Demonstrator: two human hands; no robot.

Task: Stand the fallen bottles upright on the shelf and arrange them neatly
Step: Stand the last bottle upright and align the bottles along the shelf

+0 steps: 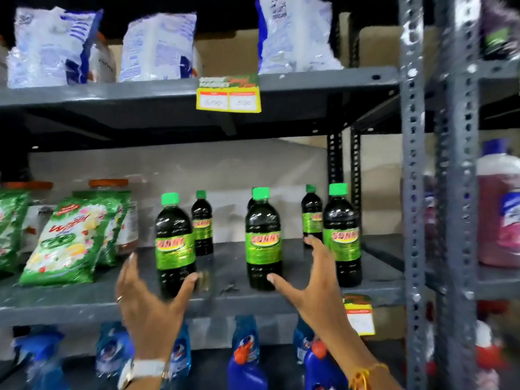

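Observation:
Several dark bottles with green caps and green labels stand upright on the grey middle shelf point(225, 304). Three are in front: a left bottle point(175, 246), a middle bottle point(263, 240) and a right bottle point(342, 237). Smaller-looking ones stand behind, such as the back left bottle point(202, 223) and the back right bottle point(311, 215). My left hand point(146, 302) is open beside the left bottle, thumb near its base. My right hand point(309, 280) is open between the middle and right bottles, thumb tip by the middle bottle's base. Neither hand holds anything.
Green detergent packets point(70, 243) lean at the shelf's left. White and blue bags point(50, 46) fill the top shelf. Blue spray bottles point(244, 358) stand on the shelf below. A perforated grey upright point(412, 192) bounds the right side, with a pink bottle point(498, 212) beyond.

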